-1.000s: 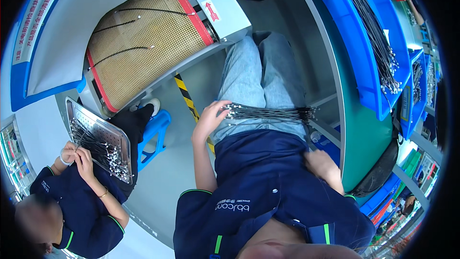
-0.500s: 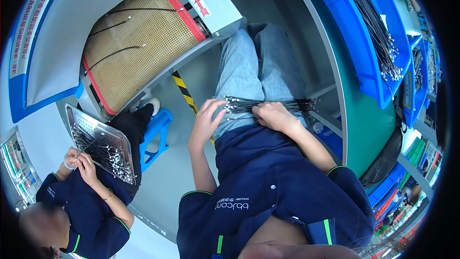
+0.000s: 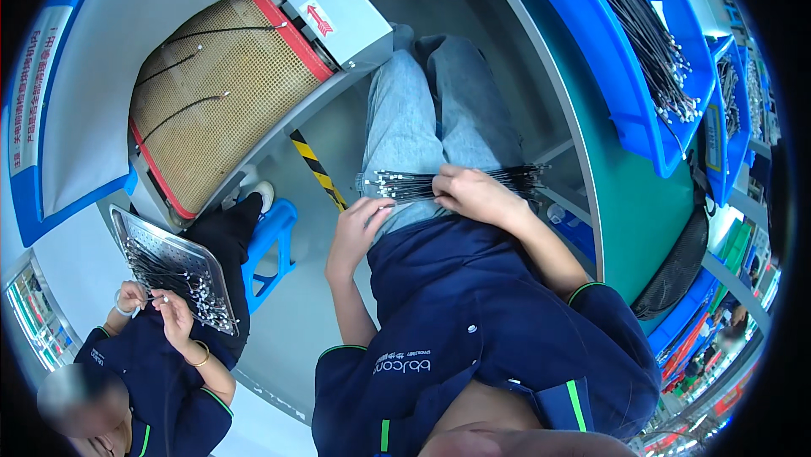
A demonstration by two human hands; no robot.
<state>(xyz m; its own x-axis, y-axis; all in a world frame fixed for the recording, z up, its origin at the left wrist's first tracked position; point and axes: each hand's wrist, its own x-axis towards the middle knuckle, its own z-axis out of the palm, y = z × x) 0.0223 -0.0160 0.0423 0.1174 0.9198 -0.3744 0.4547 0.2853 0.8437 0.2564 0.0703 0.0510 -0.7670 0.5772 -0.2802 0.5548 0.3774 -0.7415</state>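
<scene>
Across my thighs lies a bundle of thin black cables (image 3: 511, 178) with small pale and metal connectors at their ends. My right hand (image 3: 473, 193) rests over the middle of the bundle, its fingers closed on the cables. To the left, beside the connector ends, my left hand (image 3: 361, 225) pinches the end of one cable (image 3: 407, 201). This cable runs along the near side of the bundle toward my right fingers. Exactly how many strands the right fingers grip is hidden.
At the upper left a mesh conveyor belt (image 3: 228, 77) carries several loose cables. Blue bins (image 3: 629, 123) of cables stand on the green table (image 3: 629, 229) to my right. At lower left, a seated co-worker handles cables over a perforated metal tray (image 3: 152, 225), near a blue stool (image 3: 274, 246).
My left hand has gone from beside the bundle's connector ends to its near edge, fingers now pinched on one cable end. My right hand stays on the bundle. The whole view has shifted slightly.
</scene>
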